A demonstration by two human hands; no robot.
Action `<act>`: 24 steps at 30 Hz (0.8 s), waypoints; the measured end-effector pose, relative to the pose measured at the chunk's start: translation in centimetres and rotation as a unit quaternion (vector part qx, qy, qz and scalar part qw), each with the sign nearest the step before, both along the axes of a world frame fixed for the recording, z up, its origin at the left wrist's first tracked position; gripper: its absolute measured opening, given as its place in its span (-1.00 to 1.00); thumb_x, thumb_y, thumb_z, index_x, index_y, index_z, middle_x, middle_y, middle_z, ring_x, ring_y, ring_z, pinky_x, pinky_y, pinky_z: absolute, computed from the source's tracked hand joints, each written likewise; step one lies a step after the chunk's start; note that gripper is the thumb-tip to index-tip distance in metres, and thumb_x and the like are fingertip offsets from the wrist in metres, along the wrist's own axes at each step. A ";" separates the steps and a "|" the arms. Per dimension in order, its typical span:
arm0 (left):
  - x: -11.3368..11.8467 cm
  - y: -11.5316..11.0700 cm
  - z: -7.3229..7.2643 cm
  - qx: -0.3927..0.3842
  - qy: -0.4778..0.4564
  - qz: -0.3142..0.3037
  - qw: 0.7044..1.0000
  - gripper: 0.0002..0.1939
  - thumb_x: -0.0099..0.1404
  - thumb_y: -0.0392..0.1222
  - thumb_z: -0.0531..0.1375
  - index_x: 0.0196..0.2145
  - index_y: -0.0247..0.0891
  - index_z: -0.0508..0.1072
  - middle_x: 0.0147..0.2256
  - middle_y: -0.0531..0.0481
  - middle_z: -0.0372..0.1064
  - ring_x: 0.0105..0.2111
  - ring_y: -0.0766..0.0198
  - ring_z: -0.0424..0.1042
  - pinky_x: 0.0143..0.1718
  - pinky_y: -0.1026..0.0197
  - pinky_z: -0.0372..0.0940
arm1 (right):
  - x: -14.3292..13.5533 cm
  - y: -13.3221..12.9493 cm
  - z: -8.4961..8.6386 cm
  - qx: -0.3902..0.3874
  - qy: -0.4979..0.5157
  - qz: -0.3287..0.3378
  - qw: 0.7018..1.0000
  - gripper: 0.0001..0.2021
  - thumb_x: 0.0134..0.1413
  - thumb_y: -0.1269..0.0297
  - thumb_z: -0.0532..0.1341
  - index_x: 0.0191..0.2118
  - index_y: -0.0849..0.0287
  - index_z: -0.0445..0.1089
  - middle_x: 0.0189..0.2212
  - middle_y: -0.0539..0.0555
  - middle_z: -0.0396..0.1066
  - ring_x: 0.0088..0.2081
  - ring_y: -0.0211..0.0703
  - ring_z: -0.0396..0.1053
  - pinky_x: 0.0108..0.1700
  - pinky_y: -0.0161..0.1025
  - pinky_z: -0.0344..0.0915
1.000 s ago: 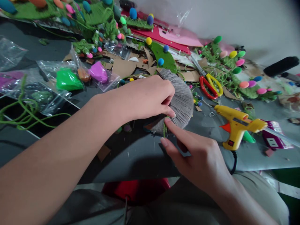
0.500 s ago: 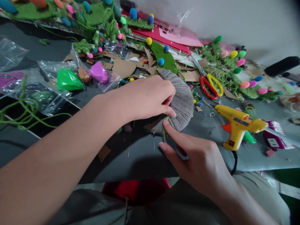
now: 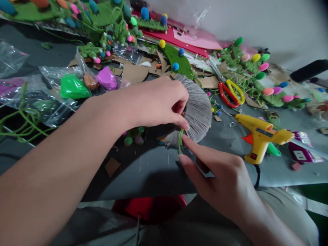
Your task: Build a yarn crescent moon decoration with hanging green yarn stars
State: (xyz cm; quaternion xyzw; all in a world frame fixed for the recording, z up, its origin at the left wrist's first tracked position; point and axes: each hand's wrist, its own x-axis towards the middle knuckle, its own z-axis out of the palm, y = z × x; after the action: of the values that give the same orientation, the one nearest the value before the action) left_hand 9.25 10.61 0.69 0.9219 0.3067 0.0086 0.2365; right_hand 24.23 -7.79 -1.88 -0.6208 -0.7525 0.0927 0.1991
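A flat rounded piece wrapped in grey yarn (image 3: 200,112) lies near the table's front edge. Across its left part reaches my left hand (image 3: 166,102), fingers curled over it and thumb pressed down where a short green yarn strand (image 3: 180,140) starts. The far fingertips are hidden behind the hand. My right hand (image 3: 220,174) is just to the right and nearer to me, thumb and index finger apart. Its index fingertip touches the green strand beside the grey piece, and its thumb tip is at the strand's lower end.
To the right lie a yellow glue gun (image 3: 258,133) and red-and-yellow scissors (image 3: 230,92). Bags of green clay (image 3: 74,87) and purple clay (image 3: 107,78) are at left. Behind are cardboard scraps (image 3: 134,72) and green yarn pieces with coloured balls (image 3: 275,97). A green yarn tangle (image 3: 23,119) is far left.
My left hand has shifted slightly left, showing more of the green strand. My right thumb and index finger have moved a little to the right.
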 end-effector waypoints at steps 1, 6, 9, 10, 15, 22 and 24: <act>0.0 0.0 0.2 -0.003 0.013 0.002 1.000 -0.66 0.16 0.16 0.34 -0.38 -0.18 0.54 -0.45 0.03 0.45 -0.47 0.25 0.34 -0.40 0.19 0.07 | 0.0 0.0 0.0 -0.003 -0.003 0.000 1.000 -0.61 0.31 0.21 0.22 0.18 0.22 0.44 -0.29 0.07 0.63 -0.45 -0.25 0.52 -0.39 -0.31 0.40; 0.2 -0.1 0.4 0.003 0.029 -0.008 1.000 -0.67 0.14 0.15 0.35 -0.37 -0.18 0.54 -0.45 0.04 0.46 -0.45 0.25 0.35 -0.41 0.21 0.07 | -0.1 -0.1 -0.1 -0.009 -0.017 0.008 1.000 -0.61 0.33 0.19 0.20 0.20 0.19 0.42 -0.22 0.09 0.63 -0.39 -0.22 0.57 -0.33 -0.31 0.44; 0.1 0.0 -0.1 0.005 0.018 -0.002 1.000 -0.67 0.13 0.16 0.35 -0.41 -0.17 0.53 -0.46 0.02 0.46 -0.46 0.23 0.35 -0.41 0.20 0.06 | -0.2 -0.2 -0.1 -0.021 -0.018 0.010 1.000 -0.60 0.33 0.19 0.20 0.21 0.17 0.41 -0.27 0.06 0.62 -0.41 -0.23 0.56 -0.35 -0.31 0.42; 0.1 0.0 -0.3 0.005 0.012 0.000 1.000 -0.67 0.12 0.16 0.35 -0.42 -0.17 0.53 -0.47 0.01 0.46 -0.46 0.23 0.35 -0.41 0.20 0.06 | -0.2 -0.2 -0.1 -0.025 -0.019 0.010 0.999 -0.60 0.33 0.19 0.20 0.22 0.16 0.40 -0.31 0.04 0.62 -0.43 -0.23 0.54 -0.37 -0.31 0.41; 0.0 0.0 -0.7 0.004 -0.021 -0.009 1.000 -0.66 0.13 0.18 0.34 -0.44 -0.16 0.51 -0.48 0.02 0.45 -0.50 0.24 0.32 -0.43 0.18 0.05 | -0.1 0.0 -0.1 -0.038 -0.005 0.013 0.999 -0.60 0.32 0.21 0.21 0.22 0.16 0.41 -0.37 0.01 0.59 -0.47 -0.26 0.49 -0.40 -0.32 0.36; -0.7 0.2 0.8 0.006 -0.012 0.031 0.999 -0.67 0.31 0.12 0.20 -0.37 -0.17 0.56 -0.54 0.01 0.41 -0.50 0.21 0.34 -0.36 0.16 0.11 | 1.8 1.5 0.5 0.018 0.017 -0.077 0.997 -0.63 0.24 0.26 0.24 0.13 0.15 0.53 -0.50 -0.03 0.51 -0.58 -0.33 0.31 -0.44 -0.33 0.30; -1.5 0.3 1.2 0.032 -0.014 0.054 0.998 -0.66 0.37 0.09 0.15 -0.35 -0.18 0.57 -0.59 0.02 0.36 -0.52 0.24 0.29 -0.34 0.14 0.10 | 2.1 2.1 0.7 0.005 0.004 -0.067 0.998 -0.60 0.24 0.28 0.23 0.17 0.11 0.50 -0.51 -0.06 0.50 -0.56 -0.33 0.34 -0.42 -0.34 0.30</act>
State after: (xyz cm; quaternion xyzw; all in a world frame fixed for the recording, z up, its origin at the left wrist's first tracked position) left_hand 7.80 10.95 1.85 0.9110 0.3520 0.0435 0.2104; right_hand 26.37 -5.71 -1.17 -0.6684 -0.7090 0.0781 0.2110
